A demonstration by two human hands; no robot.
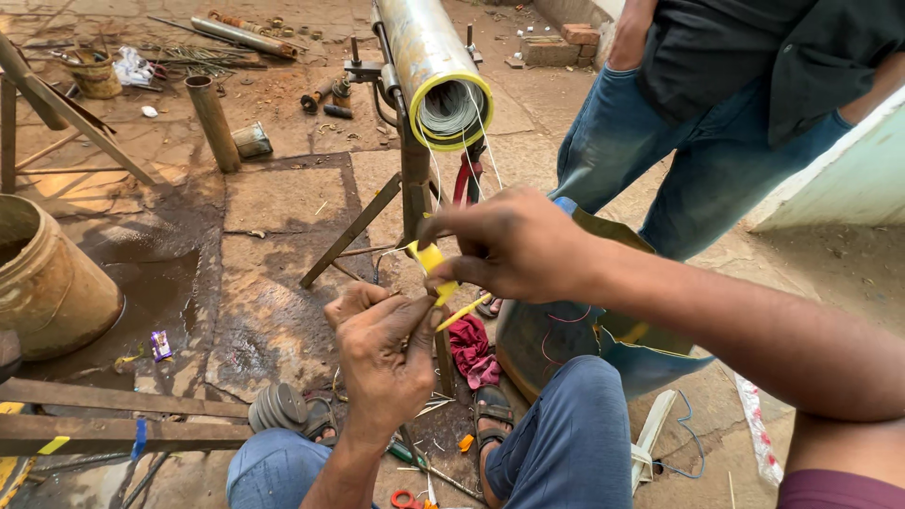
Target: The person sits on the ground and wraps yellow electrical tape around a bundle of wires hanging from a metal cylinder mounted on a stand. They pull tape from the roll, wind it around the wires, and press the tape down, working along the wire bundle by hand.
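Tape (430,258), yellow, pinched in right hand (514,247) and stretched to left hand (382,353) fingertips below pipe (429,57); wire (485,141) hangs loose from pipe's mouth, not yet wrapped.

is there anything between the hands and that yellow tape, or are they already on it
Nothing visible is in the way. The right hand pinches the yellow tape in its fingers, and the left hand touches its lower end just below.

Yellow tape strip (432,259): short, held taut between both hands, apparently wrapped around a thin wire. One narrow tail (464,312) projects diagonally lower-left.
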